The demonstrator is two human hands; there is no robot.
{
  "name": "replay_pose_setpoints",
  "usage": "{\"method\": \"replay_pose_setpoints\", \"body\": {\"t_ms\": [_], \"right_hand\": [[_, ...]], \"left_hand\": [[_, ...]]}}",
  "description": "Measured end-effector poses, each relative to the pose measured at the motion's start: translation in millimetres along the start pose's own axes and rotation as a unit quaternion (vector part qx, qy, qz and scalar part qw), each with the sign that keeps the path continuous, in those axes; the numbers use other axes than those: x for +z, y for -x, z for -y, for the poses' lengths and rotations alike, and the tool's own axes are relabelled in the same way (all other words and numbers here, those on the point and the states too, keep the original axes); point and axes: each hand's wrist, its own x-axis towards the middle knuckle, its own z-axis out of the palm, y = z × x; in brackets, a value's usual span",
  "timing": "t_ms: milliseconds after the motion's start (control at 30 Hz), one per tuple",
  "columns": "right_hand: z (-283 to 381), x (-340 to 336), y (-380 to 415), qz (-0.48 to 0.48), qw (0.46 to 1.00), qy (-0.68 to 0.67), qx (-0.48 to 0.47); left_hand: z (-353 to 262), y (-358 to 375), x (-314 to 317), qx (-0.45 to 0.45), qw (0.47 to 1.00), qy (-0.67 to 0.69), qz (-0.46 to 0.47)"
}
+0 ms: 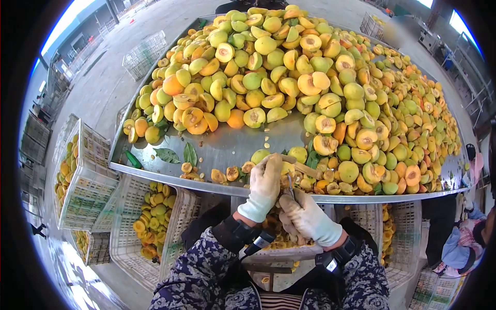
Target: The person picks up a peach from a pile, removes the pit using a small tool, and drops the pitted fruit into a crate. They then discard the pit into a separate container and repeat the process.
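Note:
Both hands wear pale, stained gloves and meet at the near edge of a metal table (227,132) heaped with halved and whole yellow-green fruit (266,45). My left hand (266,182) is closed, with its fingertips beside a yellow fruit piece; what it grips is too small to tell. My right hand (309,217) is closed around the lower end of a small metal tool (290,182), whose upper part points at the fruit piece. A flat wooden-looking strip (302,166) lies just behind the hands.
Crates of cut fruit stand below the table, one white crate (121,227) at the left and another (405,243) at the right. Leaves (189,154) and a green object (133,159) lie on the table. Another person (467,237) is at the far right.

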Motion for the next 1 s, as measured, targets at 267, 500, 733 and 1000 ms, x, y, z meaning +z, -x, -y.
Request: {"method": "replay_pose_setpoints", "body": {"t_ms": [267, 500, 733, 1000], "right_hand": [[-20.7, -1.9, -13.5, -0.07, 0.984, 0.151, -0.057], [7.3, 7.0, 7.6, 0.026, 0.996, -0.083, 0.004], [9.7, 0.6, 12.0, 0.107, 0.953, -0.277, 0.051], [20.7, -51.2, 42.8, -0.263, 0.894, 0.281, -0.228]], "left_hand": [[29.8, 1.1, 0.7, 0.247, 0.902, -0.352, -0.039], [-9.3, -11.0, -0.5, -0.23, 0.942, 0.22, 0.104], [-7.3, -4.0, -1.7, -0.261, 0.913, 0.306, 0.07], [-25.5, 8.0, -57.5, -0.303, 0.758, 0.569, 0.099]]}}
